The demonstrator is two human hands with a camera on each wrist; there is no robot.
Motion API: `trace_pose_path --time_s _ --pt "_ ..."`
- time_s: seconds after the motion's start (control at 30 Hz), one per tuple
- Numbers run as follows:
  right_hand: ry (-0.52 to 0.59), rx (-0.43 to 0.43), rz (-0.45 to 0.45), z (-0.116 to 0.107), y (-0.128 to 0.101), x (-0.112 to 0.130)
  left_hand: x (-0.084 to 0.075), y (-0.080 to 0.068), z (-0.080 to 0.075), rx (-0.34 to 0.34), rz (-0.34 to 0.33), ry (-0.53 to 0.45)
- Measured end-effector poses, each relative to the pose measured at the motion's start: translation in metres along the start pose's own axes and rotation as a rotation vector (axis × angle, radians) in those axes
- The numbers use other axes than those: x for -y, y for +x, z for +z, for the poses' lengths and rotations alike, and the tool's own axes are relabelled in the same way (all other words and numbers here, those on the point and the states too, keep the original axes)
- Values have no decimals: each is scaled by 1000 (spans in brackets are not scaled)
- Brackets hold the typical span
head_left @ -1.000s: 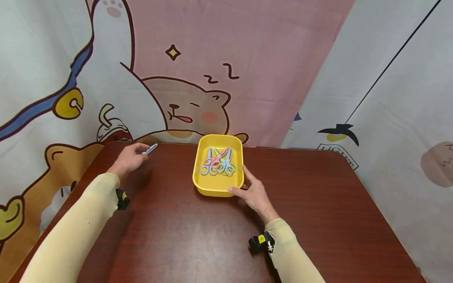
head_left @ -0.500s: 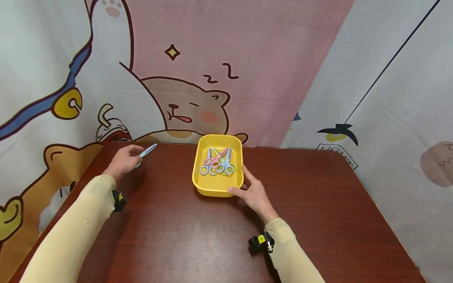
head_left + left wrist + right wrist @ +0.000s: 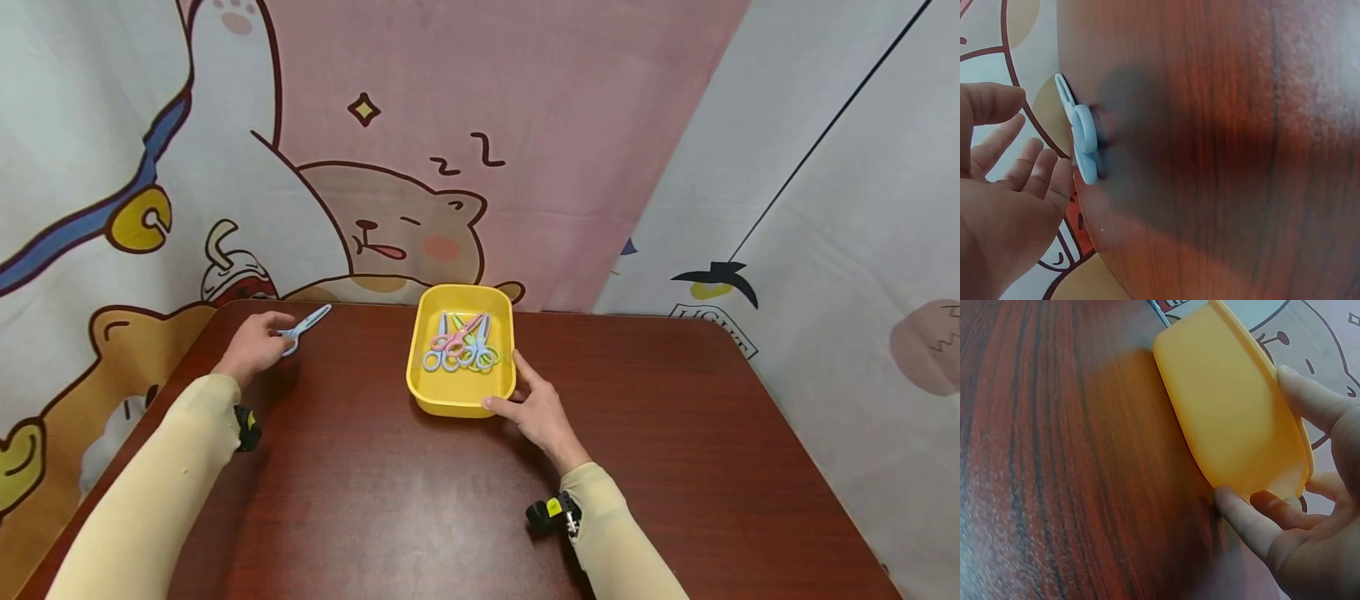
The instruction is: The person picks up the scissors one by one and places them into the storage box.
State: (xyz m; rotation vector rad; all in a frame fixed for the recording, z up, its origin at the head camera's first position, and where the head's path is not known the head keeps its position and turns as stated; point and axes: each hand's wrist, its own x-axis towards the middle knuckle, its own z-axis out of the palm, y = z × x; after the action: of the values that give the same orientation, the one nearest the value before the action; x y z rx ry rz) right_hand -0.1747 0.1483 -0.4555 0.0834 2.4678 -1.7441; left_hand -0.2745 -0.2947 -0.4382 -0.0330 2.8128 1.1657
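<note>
Blue scissors [image 3: 303, 325] lie flat on table [image 3: 390, 492] at far left edge. Left hand [image 3: 255, 343] open beside them, holding nothing. Right hand [image 3: 536, 408] grips yellow tray [image 3: 459, 403] corner. Judged: scissors just laid out.

One yellow tray [image 3: 461, 398] sits at the table's [image 3: 420, 500] centre far side. Inside it lie about four pairs of scissors [image 3: 461, 344], in blue, pink, yellow-green and blue again; the pile overlaps, so the count is approximate. One more pair, the light blue scissors [image 3: 303, 324], lies alone on the far left of the table. That makes roughly five pairs in all. Two hands: one left hand [image 3: 251, 346] by the lone pair, one right hand [image 3: 536, 412] at the tray's near right corner. One table.
</note>
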Motion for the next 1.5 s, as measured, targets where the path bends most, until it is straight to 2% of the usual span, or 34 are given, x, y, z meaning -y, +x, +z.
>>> trace_pose_path --time_s 0.57,1.0,1.5 --pt "-3 4 -6 -1 1 -2 10 3 2 -6 -23 32" --pt "2 5 -6 -1 1 -1 21 9 4 -54 50 108" --pt "-25 6 -3 -1 0 -1 25 13 8 -28 -9 149"
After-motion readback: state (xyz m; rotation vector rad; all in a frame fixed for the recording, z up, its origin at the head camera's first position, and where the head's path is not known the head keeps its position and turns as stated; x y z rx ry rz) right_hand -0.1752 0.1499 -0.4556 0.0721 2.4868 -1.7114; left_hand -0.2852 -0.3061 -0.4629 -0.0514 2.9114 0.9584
